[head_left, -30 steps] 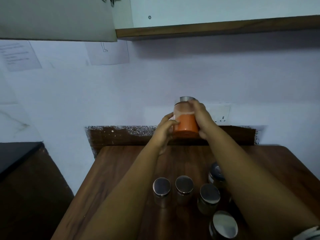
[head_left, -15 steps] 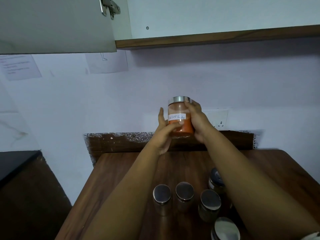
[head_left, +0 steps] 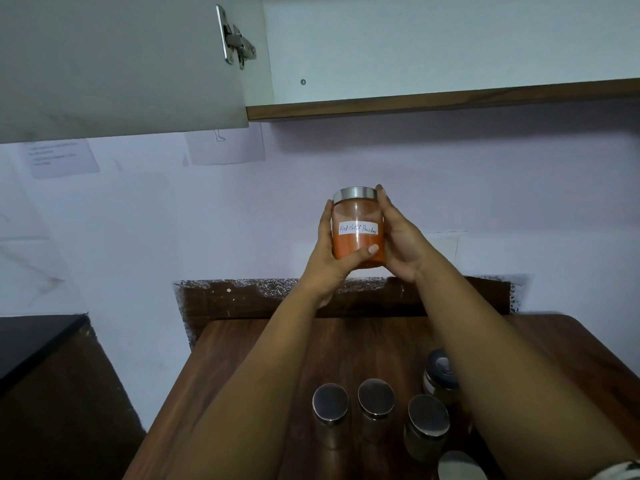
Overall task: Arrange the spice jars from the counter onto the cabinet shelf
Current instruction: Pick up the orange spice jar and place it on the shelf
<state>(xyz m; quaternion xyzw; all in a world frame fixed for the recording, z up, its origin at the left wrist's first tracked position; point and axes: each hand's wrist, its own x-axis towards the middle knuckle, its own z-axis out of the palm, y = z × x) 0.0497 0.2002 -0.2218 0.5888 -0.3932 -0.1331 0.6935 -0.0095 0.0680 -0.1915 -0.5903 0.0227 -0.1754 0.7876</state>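
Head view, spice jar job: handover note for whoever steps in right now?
Hands: left hand and right hand both grip the red chilli powder jar, upright, in the air in front of the wall.
Cabinet: door open overhead; shelf interior not visible.
Counter: at least five lidded jars still stand there.
Done: one jar lifted.
Left: shelve it, then the rest.

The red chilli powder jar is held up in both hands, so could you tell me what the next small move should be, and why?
Probably lift the jar higher toward the open cabinet's bottom edge. Both the left hand and right hand grip it upright, well below that edge, with the cabinet door swung open.
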